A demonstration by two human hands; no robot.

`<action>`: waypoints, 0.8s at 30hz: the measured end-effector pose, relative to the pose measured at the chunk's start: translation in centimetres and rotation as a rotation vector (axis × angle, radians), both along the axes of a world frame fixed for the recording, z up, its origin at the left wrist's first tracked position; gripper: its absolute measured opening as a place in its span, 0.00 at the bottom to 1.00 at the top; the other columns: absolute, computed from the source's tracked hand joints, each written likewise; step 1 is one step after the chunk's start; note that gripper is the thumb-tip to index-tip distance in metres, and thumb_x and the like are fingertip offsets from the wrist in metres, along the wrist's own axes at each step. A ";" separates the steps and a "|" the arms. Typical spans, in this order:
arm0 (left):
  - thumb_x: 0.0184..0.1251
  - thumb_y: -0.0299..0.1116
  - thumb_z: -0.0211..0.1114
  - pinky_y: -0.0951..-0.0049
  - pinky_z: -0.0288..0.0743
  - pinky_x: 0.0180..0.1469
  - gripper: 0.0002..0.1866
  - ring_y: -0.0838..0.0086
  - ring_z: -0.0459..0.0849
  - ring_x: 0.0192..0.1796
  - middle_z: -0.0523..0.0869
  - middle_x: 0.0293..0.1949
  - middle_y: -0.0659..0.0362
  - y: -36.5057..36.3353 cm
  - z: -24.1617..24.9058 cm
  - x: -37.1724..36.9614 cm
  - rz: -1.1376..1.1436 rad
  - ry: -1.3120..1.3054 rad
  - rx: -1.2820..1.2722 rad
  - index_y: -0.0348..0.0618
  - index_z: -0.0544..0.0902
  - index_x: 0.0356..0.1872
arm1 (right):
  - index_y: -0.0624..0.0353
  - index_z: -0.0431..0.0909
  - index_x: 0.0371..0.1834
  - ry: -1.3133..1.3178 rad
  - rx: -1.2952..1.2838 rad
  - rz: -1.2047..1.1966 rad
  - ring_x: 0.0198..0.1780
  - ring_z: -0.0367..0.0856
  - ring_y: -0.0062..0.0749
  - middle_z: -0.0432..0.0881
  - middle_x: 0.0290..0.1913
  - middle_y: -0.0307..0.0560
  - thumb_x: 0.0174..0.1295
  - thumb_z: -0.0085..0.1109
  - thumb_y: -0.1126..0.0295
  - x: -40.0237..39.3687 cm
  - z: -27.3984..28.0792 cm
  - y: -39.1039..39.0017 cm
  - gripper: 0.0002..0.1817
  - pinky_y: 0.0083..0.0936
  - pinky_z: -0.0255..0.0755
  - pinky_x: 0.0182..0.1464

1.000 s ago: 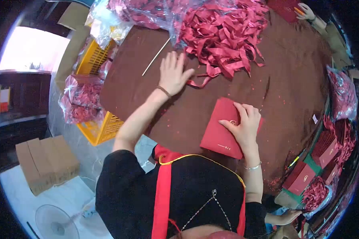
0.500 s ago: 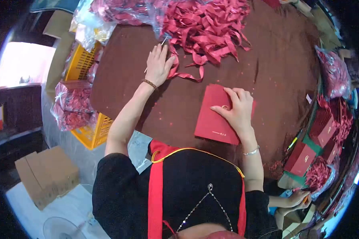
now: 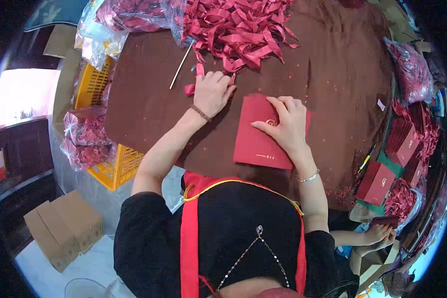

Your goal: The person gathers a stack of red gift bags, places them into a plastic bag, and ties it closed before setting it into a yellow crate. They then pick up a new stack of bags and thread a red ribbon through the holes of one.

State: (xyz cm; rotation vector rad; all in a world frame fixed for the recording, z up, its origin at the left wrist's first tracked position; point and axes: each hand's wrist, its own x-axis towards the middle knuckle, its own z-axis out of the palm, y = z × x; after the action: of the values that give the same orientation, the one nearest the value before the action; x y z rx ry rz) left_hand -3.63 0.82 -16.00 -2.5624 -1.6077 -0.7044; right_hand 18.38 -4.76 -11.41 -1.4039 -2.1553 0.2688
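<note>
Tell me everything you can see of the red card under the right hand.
The red card is a flat, roughly rectangular piece with a smooth, paperboard-like face. A gold emblem sits partly behind the hand, and small pale lettering runs near the edge closest to the person. It lies flat, slightly skewed, on the brown cloth. The right hand rests over its right part, thumb and fingers spread.

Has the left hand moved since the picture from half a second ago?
Yes, rightward, away from the left edge of the brown table: the left hand partly covered the thin pale stick and now lies clear of it.
</note>
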 end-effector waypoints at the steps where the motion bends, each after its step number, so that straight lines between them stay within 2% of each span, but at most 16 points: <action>1: 0.52 0.36 0.64 0.66 0.61 0.36 0.06 0.67 0.74 0.34 0.75 0.27 0.61 -0.7 0.3 -0.5 -0.008 -0.047 -0.020 0.47 0.77 0.27 | 0.56 0.76 0.44 -0.006 -0.016 0.001 0.44 0.69 0.38 0.72 0.41 0.43 0.34 0.71 0.51 -0.1 0.1 0.0 0.32 0.33 0.63 0.47; 8: 0.52 0.35 0.65 0.66 0.62 0.36 0.07 0.66 0.74 0.34 0.74 0.27 0.60 -5.3 1.3 -3.3 -0.003 -0.053 -0.124 0.46 0.77 0.26 | 0.55 0.76 0.44 -0.037 0.018 0.006 0.42 0.69 0.38 0.72 0.40 0.43 0.34 0.72 0.51 -0.2 -0.2 0.2 0.32 0.33 0.63 0.45; 10: 0.52 0.35 0.65 0.66 0.64 0.35 0.07 0.65 0.75 0.34 0.76 0.27 0.60 -6.1 1.2 -3.9 0.001 -0.095 -0.147 0.46 0.77 0.27 | 0.55 0.76 0.44 -0.045 0.017 -0.001 0.41 0.68 0.37 0.71 0.39 0.41 0.35 0.70 0.47 -0.3 -0.3 0.1 0.33 0.33 0.62 0.45; 13: 0.52 0.35 0.65 0.65 0.64 0.35 0.07 0.65 0.76 0.34 0.77 0.27 0.59 -6.6 1.7 -4.5 0.044 -0.143 -0.216 0.46 0.79 0.28 | 0.55 0.76 0.43 -0.052 0.014 -0.004 0.41 0.68 0.37 0.72 0.39 0.42 0.35 0.70 0.47 -0.4 -0.1 0.1 0.33 0.34 0.62 0.46; 16: 0.52 0.43 0.65 0.65 0.64 0.34 0.12 0.67 0.75 0.31 0.76 0.25 0.61 -6.7 1.2 -4.3 0.185 -0.165 -0.207 0.47 0.79 0.28 | 0.56 0.77 0.43 -0.048 0.021 -0.001 0.41 0.68 0.37 0.72 0.39 0.42 0.35 0.70 0.47 -0.4 0.0 0.1 0.33 0.34 0.62 0.46; 17: 0.52 0.49 0.64 0.65 0.64 0.33 0.16 0.66 0.76 0.28 0.76 0.23 0.60 -6.5 1.2 -3.9 0.246 -0.136 -0.136 0.47 0.78 0.26 | 0.56 0.77 0.43 -0.048 0.020 -0.003 0.41 0.68 0.37 0.72 0.39 0.42 0.35 0.71 0.48 -0.4 0.0 0.1 0.33 0.34 0.62 0.46; 19: 0.52 0.52 0.64 0.65 0.64 0.33 0.18 0.66 0.76 0.28 0.76 0.22 0.60 -6.0 1.6 -3.2 0.311 -0.065 -0.076 0.48 0.76 0.24 | 0.55 0.77 0.43 -0.039 0.027 -0.004 0.42 0.68 0.37 0.72 0.39 0.42 0.35 0.70 0.47 -0.4 -0.2 0.2 0.33 0.34 0.62 0.46; 22: 0.52 0.49 0.64 0.64 0.63 0.32 0.16 0.65 0.76 0.29 0.76 0.24 0.60 -4.9 0.7 -2.7 0.284 0.020 -0.014 0.48 0.74 0.28 | 0.55 0.77 0.43 -0.035 0.033 0.003 0.42 0.69 0.38 0.72 0.39 0.42 0.35 0.69 0.46 -0.2 -0.4 0.3 0.32 0.34 0.62 0.46; 24: 0.54 0.41 0.63 0.64 0.63 0.33 0.11 0.65 0.75 0.30 0.75 0.25 0.59 -4.6 0.3 -2.7 0.230 0.000 0.006 0.47 0.74 0.28 | 0.55 0.77 0.43 -0.052 0.036 -0.014 0.43 0.69 0.38 0.72 0.39 0.42 0.35 0.69 0.46 -0.2 -0.3 0.1 0.32 0.34 0.63 0.45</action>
State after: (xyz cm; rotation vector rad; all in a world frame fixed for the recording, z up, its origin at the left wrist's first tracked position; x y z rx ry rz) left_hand -6.30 -3.80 -15.70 -2.3196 -1.8557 -0.6864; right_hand 18.13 -4.65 -11.75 -1.4198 -2.1808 0.1896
